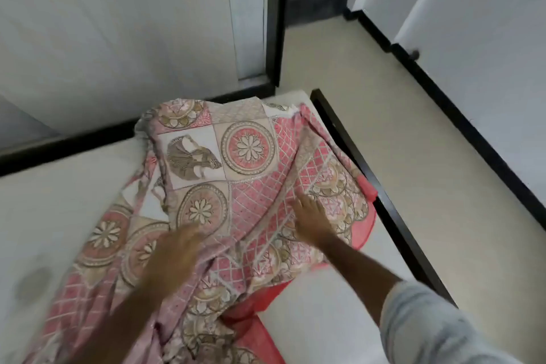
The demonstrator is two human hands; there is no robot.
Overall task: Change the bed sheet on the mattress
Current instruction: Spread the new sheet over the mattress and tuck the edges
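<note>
In the head view, a patterned bed sheet (236, 186) is seen lying bunched along the middle of a bare white mattress (53, 201), which sits in a dark bed frame (369, 174). The right hand (313, 220) is laid flat on the cloth with its fingers straight and spread; nothing is gripped by it. The left hand (177, 248) is blurred, so whether its fingers are curled into the fabric or merely resting on it cannot be told.

The step in hand is judged to be the spreading of the sheet. It would be done well if the cloth beyond the fingertips were pushed outward toward the far corner, and the folds gathered beneath the palms were drawn flat to either side, so that the uncovered mattress left and right of the hands is reached evenly.

The sheet appears thin and soft, printed with pink lattice, round floral medallions and beige squares, with a plain red border (367, 186) showing just right of the right fingers. Deep creases run under both hands. The mattress surface looks smooth and faintly stained.
</note>
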